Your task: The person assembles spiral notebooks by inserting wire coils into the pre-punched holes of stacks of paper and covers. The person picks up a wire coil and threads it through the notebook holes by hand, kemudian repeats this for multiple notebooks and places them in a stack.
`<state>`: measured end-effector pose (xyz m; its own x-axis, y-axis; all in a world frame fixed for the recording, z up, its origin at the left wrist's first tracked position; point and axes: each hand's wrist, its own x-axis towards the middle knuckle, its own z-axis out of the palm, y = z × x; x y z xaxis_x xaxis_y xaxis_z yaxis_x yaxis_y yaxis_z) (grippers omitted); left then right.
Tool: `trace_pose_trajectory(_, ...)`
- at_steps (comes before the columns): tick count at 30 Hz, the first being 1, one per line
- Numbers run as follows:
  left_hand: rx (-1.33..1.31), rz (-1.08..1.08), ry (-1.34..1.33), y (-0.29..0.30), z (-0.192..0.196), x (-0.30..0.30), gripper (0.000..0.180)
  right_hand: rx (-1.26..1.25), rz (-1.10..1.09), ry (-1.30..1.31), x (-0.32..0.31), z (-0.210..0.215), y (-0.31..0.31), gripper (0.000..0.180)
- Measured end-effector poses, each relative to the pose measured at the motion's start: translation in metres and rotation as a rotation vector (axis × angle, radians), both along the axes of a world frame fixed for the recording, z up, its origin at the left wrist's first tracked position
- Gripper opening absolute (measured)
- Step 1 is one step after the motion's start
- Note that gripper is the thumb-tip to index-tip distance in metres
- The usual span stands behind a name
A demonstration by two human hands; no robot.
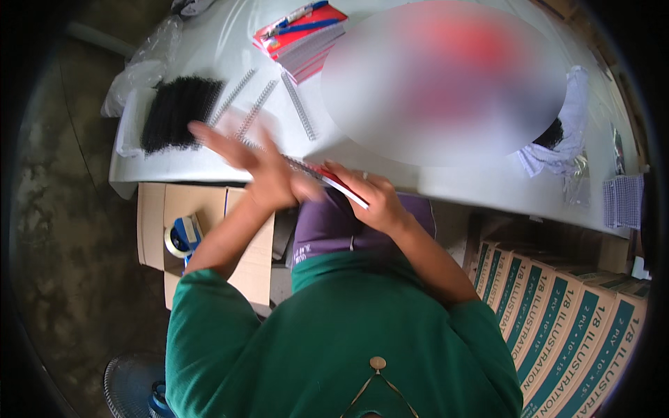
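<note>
My right hand [374, 198] is closed round a thin notebook [347, 191] with a red cover and white page edges, held on a slant just in front of the table edge. A metal spiral coil [301, 166] runs along its upper left edge. Over the coil's left end is my left hand [261, 164], fingers stretched out and apart, partly smeared by motion. It seems to touch the coil, though the exact contact is hidden. Several loose spiral coils [298, 106] lie on the table beyond, beside a thick bundle of black coils [180, 113].
A stack of red-covered notebooks [304, 52] with pens [300, 28] on top stands on the white table [432, 182]. A large blurred patch hides the table's right part. Cloth [557, 150] lies far right. Below are an open carton [240, 258], a tape dispenser [184, 235], stacked boxes [557, 320] and a fan [132, 383].
</note>
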<state>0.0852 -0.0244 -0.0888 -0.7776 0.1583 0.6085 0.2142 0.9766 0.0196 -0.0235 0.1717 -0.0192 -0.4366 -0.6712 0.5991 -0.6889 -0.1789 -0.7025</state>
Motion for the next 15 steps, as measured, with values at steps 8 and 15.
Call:
trace_pose_trajectory(8, -0.277, -0.177, 0.284, 0.025, 0.053, -0.038, 0.082, -0.009, 0.023, -0.061, -0.008, -0.008, -0.01, 0.077)
trace_pose_trajectory(15, -0.112, -0.27, 0.048, 0.059, 0.08, -0.026, 0.085, -0.037, 0.105, -0.309, -0.011, -0.002, -0.004, 0.074)
